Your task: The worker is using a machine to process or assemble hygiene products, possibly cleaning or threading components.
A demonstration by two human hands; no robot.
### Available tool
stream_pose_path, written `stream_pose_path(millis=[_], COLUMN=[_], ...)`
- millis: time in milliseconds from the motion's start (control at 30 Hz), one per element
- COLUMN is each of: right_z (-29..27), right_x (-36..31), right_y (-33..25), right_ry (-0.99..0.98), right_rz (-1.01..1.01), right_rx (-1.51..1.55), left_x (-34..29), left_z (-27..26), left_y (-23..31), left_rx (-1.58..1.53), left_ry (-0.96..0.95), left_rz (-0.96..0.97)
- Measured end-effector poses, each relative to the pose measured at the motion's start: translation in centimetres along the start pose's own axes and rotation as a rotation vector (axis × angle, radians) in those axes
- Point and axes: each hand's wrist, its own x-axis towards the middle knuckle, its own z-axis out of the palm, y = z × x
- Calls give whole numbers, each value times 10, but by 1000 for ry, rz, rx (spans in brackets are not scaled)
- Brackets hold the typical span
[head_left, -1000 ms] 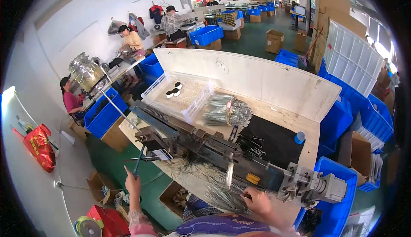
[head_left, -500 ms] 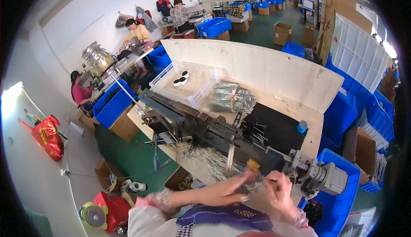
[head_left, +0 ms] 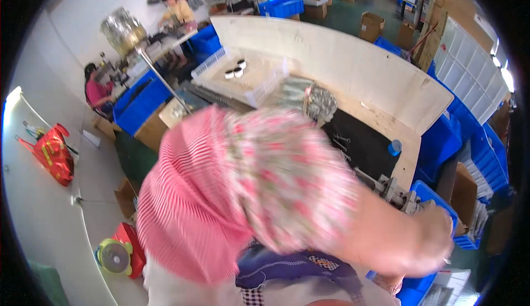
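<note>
My left arm reaches across the front of the bench to the right, its pink striped sleeve and floral cuff covering much of the view. My left hand [head_left: 430, 242] is smeared by motion beside a blue bin [head_left: 433, 194]; its fingers cannot be made out. Under that forearm, only the cuff of my right sleeve [head_left: 393, 285] and a little skin show; my right hand's fingers are hidden. Just beyond my left forearm is the metal end of a bench machine [head_left: 396, 193], the rest of it mostly covered. Loose metal pins [head_left: 341, 143] lie on a black mat [head_left: 361, 154].
A bundle of metal rods [head_left: 319, 101] lies beside a white plastic crate [head_left: 243, 77] holding several black-and-white round pieces. A small blue cup [head_left: 395, 147] stands near the mat's right edge. A white board [head_left: 331, 52] borders the bench's back. Co-workers sit at far left.
My left arm has swung up and right across the view, now hiding most of the machine and the loose rods. My right hand has gone from sight beneath it. The view has tilted down.
</note>
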Motion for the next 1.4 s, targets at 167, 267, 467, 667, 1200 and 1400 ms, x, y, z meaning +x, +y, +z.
stream_pose_path(millis=[167,267,467,667,1200,1400], right_z=[11,28,10,24,96,102], right_x=[21,8,19,36,96,94], right_y=[-3,-5,-5,-1,69,54], right_ry=[23,153,-12,-205,-702,-743], right_rz=[207,302,594,266,-291,-217], right_rx=[-312,-498,-165,-601,-1055,-919], left_x=[2,-18,-37,-232,-207,-319], left_z=[7,18,25,75,18,30], left_y=[4,6,8,-10,-33,-39], left_rx=[29,32,115,-8,-1692,-1795], left_ry=[76,40,-110,191,958,1324], left_rz=[-85,-54,-187,-865,-884,-659])
